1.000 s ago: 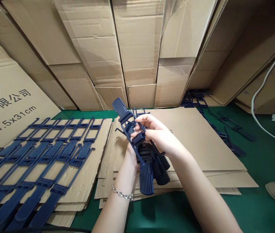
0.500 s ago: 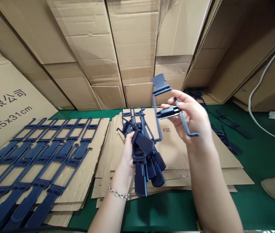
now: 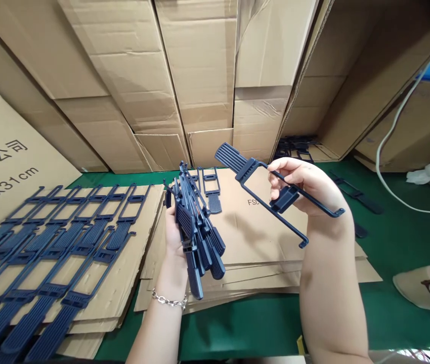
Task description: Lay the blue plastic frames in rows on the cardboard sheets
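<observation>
Far left: leaning carton panel (image 3: 6, 136), printed with characters and a partly cut-off dimension in cm. Just right of it, lying on a stack of cardboard sheets (image 3: 118, 273): two rows of dark-blue ribbed frames (image 3: 53, 323), set side by side, ribbed paddles toward the near edge.

Left of centre: left hand (image 3: 174, 232), wrapped around a bundle of dark-blue frames (image 3: 200, 227), paddles fanned downward; fingers closed about it, mostly hidden behind. On the wrist, silver chain bracelet (image 3: 169, 302).

Centre: second cardboard stack (image 3: 233, 247), printed with lettering, partly covered; flat on its far part, behind the bundle, more dark-blue frames (image 3: 214, 203). Behind, upright cardboard cartons (image 3: 203, 76). Beneath all, green tabletop (image 3: 253, 323).

Right of centre, held up over the second stack and apart from the bundle: single dark-blue frame (image 3: 246, 171), tilted, paddle toward upper left, two hooked rail ends toward lower right, small block between the rails. Held by right hand (image 3: 306, 179), fingers drawn in narrowly on the upper rail and near the block.

Farther right: jumbled dark-blue parts (image 3: 296, 146) at a carton's mouth; loose dark-blue piece (image 3: 367, 199) on the green; white cable (image 3: 382, 136); crumpled white material (image 3: 423, 174); at the edge, beige item with printed picture (image 3: 412, 283).
</observation>
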Demonstrator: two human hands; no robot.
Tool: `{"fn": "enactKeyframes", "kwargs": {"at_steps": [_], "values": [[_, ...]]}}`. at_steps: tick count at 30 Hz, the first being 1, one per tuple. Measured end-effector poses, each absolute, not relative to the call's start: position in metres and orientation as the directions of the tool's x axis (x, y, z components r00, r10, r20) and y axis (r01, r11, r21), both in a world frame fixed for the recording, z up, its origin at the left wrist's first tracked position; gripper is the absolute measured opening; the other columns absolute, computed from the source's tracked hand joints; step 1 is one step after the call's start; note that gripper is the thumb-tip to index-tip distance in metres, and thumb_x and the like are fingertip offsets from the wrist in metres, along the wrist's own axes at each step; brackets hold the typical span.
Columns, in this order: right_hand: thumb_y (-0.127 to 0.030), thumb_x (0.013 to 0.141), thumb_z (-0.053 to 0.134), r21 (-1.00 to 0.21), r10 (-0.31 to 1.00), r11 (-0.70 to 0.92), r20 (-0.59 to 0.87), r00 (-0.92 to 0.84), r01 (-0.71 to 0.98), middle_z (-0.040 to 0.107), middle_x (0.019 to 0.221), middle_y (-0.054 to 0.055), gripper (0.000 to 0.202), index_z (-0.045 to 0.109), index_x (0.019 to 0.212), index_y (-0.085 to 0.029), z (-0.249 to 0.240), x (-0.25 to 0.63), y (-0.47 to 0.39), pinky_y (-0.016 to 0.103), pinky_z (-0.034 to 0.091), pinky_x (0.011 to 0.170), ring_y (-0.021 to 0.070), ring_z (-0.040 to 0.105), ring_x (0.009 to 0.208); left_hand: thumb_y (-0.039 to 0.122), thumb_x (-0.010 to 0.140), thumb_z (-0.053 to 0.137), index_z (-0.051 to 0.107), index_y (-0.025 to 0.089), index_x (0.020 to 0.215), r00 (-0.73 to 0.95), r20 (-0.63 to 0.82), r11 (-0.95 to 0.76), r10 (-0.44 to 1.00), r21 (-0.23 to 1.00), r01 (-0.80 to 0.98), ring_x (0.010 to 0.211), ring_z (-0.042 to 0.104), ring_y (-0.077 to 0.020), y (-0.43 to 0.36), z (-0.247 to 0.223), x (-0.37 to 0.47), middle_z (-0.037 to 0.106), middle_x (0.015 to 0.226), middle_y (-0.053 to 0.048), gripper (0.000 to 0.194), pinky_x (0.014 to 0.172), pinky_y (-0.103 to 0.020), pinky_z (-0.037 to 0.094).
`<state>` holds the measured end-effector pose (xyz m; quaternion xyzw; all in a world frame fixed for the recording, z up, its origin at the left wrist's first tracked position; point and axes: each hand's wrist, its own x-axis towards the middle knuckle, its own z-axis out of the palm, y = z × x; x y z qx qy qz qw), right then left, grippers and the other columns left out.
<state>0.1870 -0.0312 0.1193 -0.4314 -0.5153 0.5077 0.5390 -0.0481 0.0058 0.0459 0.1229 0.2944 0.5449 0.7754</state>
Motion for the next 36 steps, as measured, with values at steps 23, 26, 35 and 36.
{"fn": "enactKeyframes", "kwargs": {"at_steps": [23,26,35,36], "values": [[-0.038,0.078,0.051,-0.605,0.927,-0.129,0.207,0.312,0.786,0.056,0.057,0.004,0.029,0.057,0.061,-0.016,0.102,0.168,-0.012,0.024,0.035,0.052,0.0148,0.051,0.058,0.043,0.082,0.041,0.062,0.013,0.077,0.341,-0.172,0.381,0.924,0.493,-0.782,0.06,0.06,-0.0169,0.001,0.043,-0.056,0.062,0.07,-0.008,0.037,0.05,-0.025,0.051],[-0.032,0.08,0.046,-0.548,0.945,-0.299,-0.059,0.32,0.781,0.054,0.053,0.005,0.027,0.055,0.062,-0.015,0.08,0.175,0.004,0.025,0.036,0.052,0.0145,0.049,0.051,0.039,0.08,0.047,0.062,0.013,0.076,0.324,-0.173,0.367,0.93,0.449,-0.815,0.065,0.06,-0.0162,0.001,0.042,-0.054,0.062,0.071,-0.007,0.031,0.052,-0.023,0.051],[-0.028,0.066,0.066,-0.389,0.955,-0.282,-0.197,0.219,0.877,0.052,0.118,0.01,0.064,0.047,0.127,-0.019,0.063,0.171,0.013,0.026,0.044,0.071,0.0203,0.056,0.093,0.04,0.086,0.037,0.061,0.01,0.079,0.375,-0.311,0.474,0.874,0.368,-0.8,0.064,0.061,-0.0159,0.001,0.043,-0.039,0.062,0.069,-0.007,0.038,0.05,-0.024,0.05],[-0.028,0.064,0.068,-0.344,0.954,-0.257,-0.238,0.181,0.903,0.052,0.119,0.01,0.063,0.05,0.124,-0.019,0.062,0.166,0.013,0.027,0.045,0.072,0.0211,0.055,0.095,0.039,0.086,0.037,0.061,0.01,0.079,0.376,-0.305,0.472,0.875,0.366,-0.802,0.064,0.061,-0.0161,0.001,0.043,-0.039,0.062,0.07,-0.007,0.038,0.051,-0.024,0.051]]}}
